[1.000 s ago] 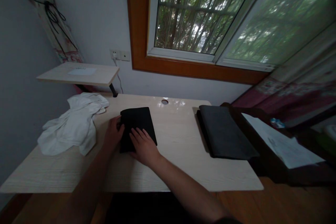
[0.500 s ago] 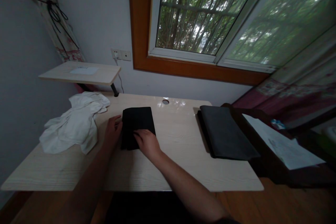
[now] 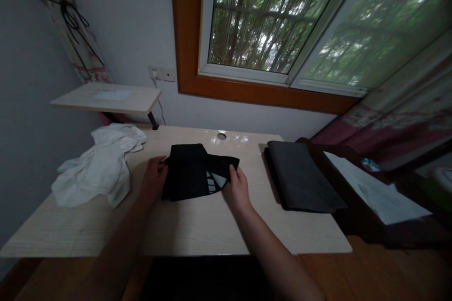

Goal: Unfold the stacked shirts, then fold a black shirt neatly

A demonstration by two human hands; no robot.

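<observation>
A folded black garment [image 3: 187,171] lies on the desk in front of me, with one flap drawn out to the right. White printed marks and a light patch show beneath the raised flap. My right hand [image 3: 240,188] is closed on the flap's right corner, thumb on top. At the garment's left edge is my left hand [image 3: 153,174], its fingers bent and closed on the fabric there, partly in shadow.
A crumpled white cloth [image 3: 99,167] lies to the left on the pale wooden desk [image 3: 197,230]. Flat dark grey and black folded items [image 3: 305,176] are stacked at the right. A small raised shelf [image 3: 77,96] stands at the back left, and papers [image 3: 374,188] lie beyond the desk's right side.
My right hand has moved right from the middle of the garment, pulling a flap of it outward and uncovering the white print. My left hand has stayed at the left edge.
</observation>
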